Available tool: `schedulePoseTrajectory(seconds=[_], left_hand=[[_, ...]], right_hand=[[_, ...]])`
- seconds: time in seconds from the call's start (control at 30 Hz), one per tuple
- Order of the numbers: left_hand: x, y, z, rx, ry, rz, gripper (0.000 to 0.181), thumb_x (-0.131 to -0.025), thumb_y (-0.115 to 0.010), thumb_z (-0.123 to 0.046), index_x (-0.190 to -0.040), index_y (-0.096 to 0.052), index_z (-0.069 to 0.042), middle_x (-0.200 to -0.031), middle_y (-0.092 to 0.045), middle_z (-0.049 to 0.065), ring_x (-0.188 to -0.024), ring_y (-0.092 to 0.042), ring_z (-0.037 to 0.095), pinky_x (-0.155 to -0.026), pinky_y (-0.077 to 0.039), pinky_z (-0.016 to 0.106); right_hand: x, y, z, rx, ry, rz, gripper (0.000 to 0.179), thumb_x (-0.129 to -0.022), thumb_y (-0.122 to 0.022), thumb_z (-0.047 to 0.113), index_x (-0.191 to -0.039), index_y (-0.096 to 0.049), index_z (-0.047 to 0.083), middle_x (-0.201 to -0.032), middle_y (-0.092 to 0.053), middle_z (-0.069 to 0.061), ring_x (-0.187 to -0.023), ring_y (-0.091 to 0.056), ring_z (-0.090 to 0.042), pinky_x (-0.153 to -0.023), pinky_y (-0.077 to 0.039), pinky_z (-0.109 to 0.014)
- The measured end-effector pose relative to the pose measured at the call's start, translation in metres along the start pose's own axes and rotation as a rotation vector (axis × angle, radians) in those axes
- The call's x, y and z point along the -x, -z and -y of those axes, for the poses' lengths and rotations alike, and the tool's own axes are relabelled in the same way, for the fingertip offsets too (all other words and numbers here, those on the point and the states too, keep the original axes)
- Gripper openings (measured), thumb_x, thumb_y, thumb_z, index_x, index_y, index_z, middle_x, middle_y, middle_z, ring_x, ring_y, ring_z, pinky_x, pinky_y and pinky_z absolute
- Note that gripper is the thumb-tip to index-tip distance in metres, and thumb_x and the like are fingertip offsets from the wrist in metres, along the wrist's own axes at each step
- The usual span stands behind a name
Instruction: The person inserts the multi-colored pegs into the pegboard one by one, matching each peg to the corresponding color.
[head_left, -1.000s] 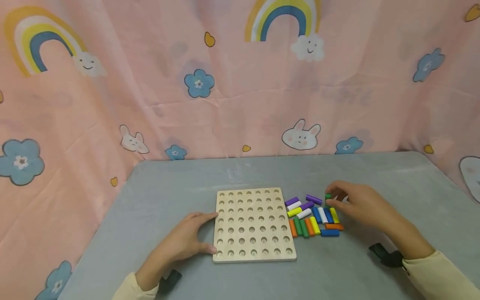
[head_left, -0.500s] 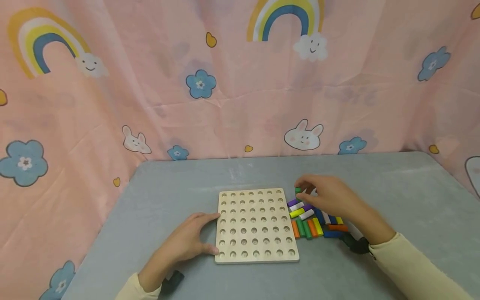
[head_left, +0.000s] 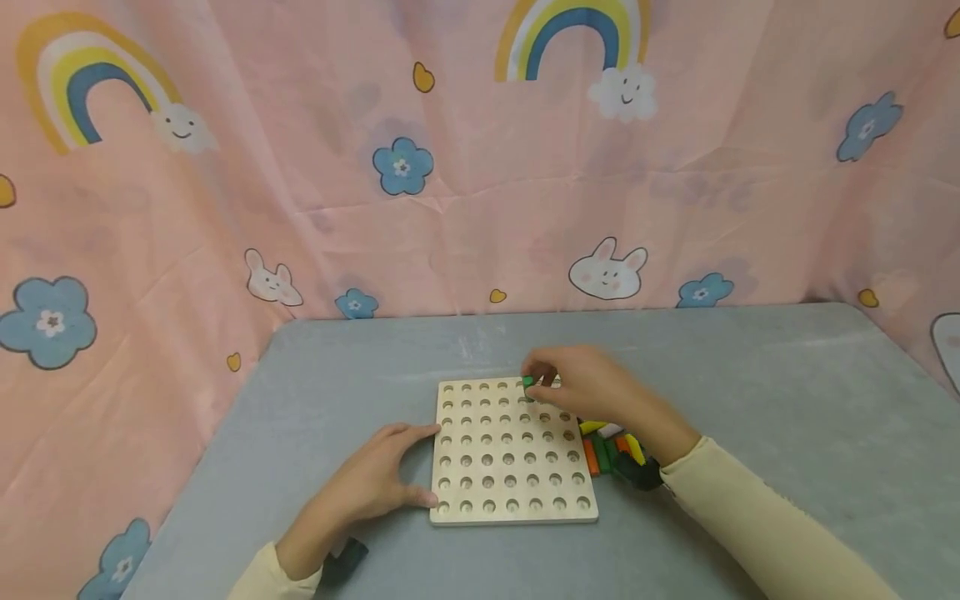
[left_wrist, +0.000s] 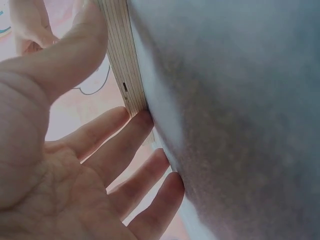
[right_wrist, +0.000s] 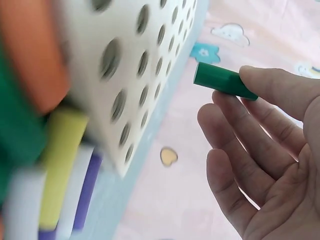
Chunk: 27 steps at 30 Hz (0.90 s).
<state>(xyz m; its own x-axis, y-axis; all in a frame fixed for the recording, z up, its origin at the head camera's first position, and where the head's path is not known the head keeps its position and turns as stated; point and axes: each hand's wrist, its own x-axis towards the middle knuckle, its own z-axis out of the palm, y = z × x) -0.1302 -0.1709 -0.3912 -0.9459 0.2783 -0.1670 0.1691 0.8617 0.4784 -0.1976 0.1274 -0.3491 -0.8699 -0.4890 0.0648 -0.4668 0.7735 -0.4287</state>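
A square wooden pegboard [head_left: 499,493] with rows of round holes lies flat on the table. My left hand [head_left: 371,481] rests at its left side, thumb and fingers spread; in the left wrist view the fingertips [left_wrist: 142,120] touch the board's layered edge. Over the far rows, toward the right corner, my right hand [head_left: 588,385] pinches a small green peg [right_wrist: 220,80] between thumb and fingers. In the right wrist view the peg's free end sticks out from the fingers, apart from the board face.
Loose pegs lie along the board's right side, partly under the right forearm: orange [head_left: 591,457], yellow [right_wrist: 62,170], purple [right_wrist: 87,190] and others. A grey table [head_left: 360,358] carries everything. Behind it hangs a pink printed curtain [head_left: 465,242].
My right hand has moved left from the far side of the loose pegs to over the board's far rows, carrying the green peg. The left hand stays at the board's edge.
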Motion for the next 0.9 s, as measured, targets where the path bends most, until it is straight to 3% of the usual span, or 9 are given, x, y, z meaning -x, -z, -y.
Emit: schedulePoseTrajectory(seconds=[0.27, 0.6, 0.9], left_hand=[[0.001, 0.001, -0.001, 0.006, 0.002, 0.013, 0.091, -0.062, -0.091, -0.042, -0.144, -0.053, -0.025, -0.143, -0.054, 0.011, -0.133, -0.051, 0.031, -0.109, -0.044, 0.055], [0.001, 0.002, 0.000, 0.002, -0.014, 0.011, 0.090, -0.064, -0.091, -0.042, -0.143, -0.053, -0.024, -0.142, -0.055, 0.010, -0.133, -0.052, 0.031, -0.108, -0.044, 0.055], [0.001, 0.000, 0.001, 0.015, -0.036, 0.006, 0.088, -0.064, -0.091, -0.042, -0.142, -0.054, -0.025, -0.142, -0.055, 0.008, -0.134, -0.051, 0.031, -0.108, -0.044, 0.055]], right_hand=[[-0.024, -0.008, 0.019, -0.067, 0.068, 0.021, 0.015, -0.093, -0.071, 0.027, -0.107, -0.069, 0.021, -0.097, -0.074, 0.007, -0.089, -0.067, -0.010, -0.077, -0.054, -0.031], [-0.058, -0.026, 0.040, -0.115, 0.054, 0.033, 0.017, -0.092, -0.073, 0.026, -0.108, -0.069, 0.021, -0.103, -0.074, 0.006, -0.093, -0.068, -0.010, -0.084, -0.055, -0.032], [-0.077, -0.039, 0.048, -0.167, 0.033, 0.036, 0.016, -0.091, -0.074, 0.023, -0.106, -0.071, 0.020, -0.103, -0.075, 0.003, -0.093, -0.068, -0.012, -0.083, -0.056, -0.031]])
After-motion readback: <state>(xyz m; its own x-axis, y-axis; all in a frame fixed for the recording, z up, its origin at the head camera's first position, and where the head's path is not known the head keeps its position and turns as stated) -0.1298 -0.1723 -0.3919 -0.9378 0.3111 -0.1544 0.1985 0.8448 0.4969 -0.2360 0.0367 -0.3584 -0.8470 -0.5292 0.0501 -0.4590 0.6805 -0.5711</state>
